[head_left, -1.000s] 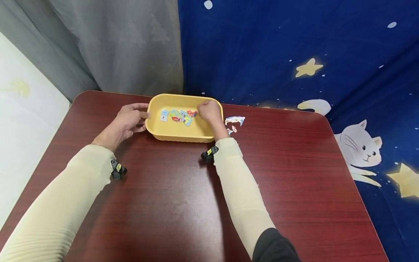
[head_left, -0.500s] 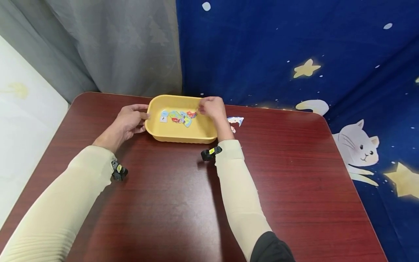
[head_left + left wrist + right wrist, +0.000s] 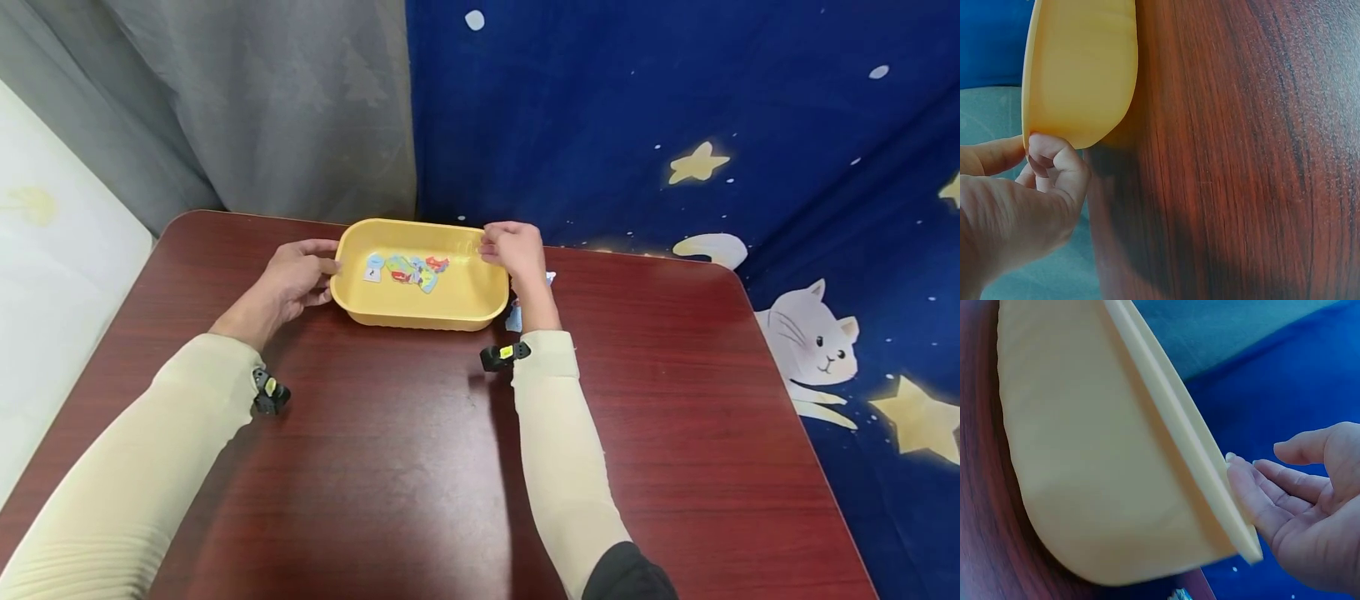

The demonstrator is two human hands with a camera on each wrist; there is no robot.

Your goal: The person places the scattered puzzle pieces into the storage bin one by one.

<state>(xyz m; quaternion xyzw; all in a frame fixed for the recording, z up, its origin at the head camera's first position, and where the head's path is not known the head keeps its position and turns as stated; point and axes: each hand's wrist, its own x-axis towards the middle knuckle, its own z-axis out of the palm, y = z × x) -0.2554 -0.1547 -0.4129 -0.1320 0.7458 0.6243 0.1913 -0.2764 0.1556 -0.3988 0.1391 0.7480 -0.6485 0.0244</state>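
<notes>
A shallow yellow plastic bin sits on the table's far side. Several small, colourful, irregularly cut flat pieces lie in it, possibly puzzle pieces. My left hand pinches the rim at the bin's left end, clearer in the left wrist view. At the back right corner is my right hand. In the right wrist view its fingertips are by the bin's rim, with the thumb apart and nothing gripped. Whether they touch the rim I cannot tell. More flat pieces lie right of the bin, partly hidden by my right wrist.
The dark red wooden table has a rounded edge close behind the bin. A grey curtain and a blue curtain with stars and a cat hang behind it. On the left stands a white surface.
My right hand has risen from inside the bin and moved right, to the back right corner. The left hand stays at the left rim. The pieces in the bin look unchanged.
</notes>
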